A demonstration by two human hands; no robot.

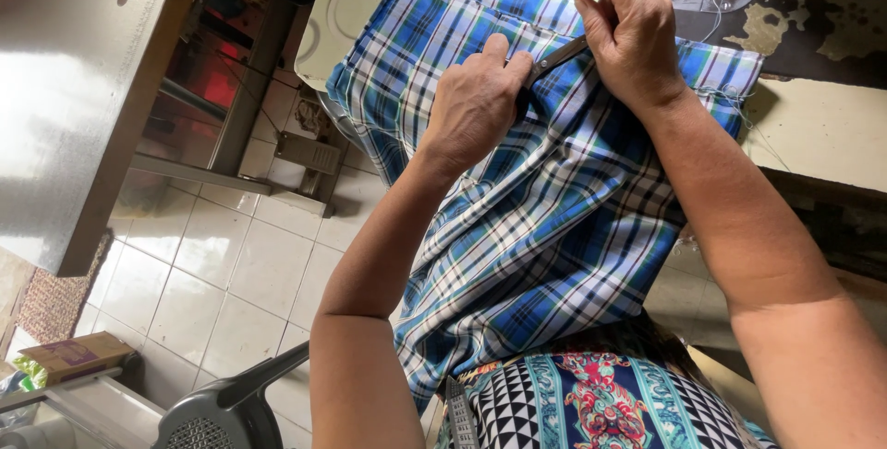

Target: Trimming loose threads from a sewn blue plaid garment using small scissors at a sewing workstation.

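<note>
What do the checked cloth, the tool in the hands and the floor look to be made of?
Checked cloth: thin woven fabric, likely cotton or a blend; it folds softly and frays into loose threads at one edge. Tool between left hand and right hand: dull grey metal, apparently small scissors. Floor: glazed pale tiles, glossy with grout lines.

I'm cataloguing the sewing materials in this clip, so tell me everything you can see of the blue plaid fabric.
The plaid fabric is a thin woven cloth, checked in blue, white, black and a little green. It drapes from the sewing table down over the person's lap, creased in soft folds, its upper edge lying near the machine. The left hand presses on it while the right hand pinches it, with a small dark metal tool between them.
</note>
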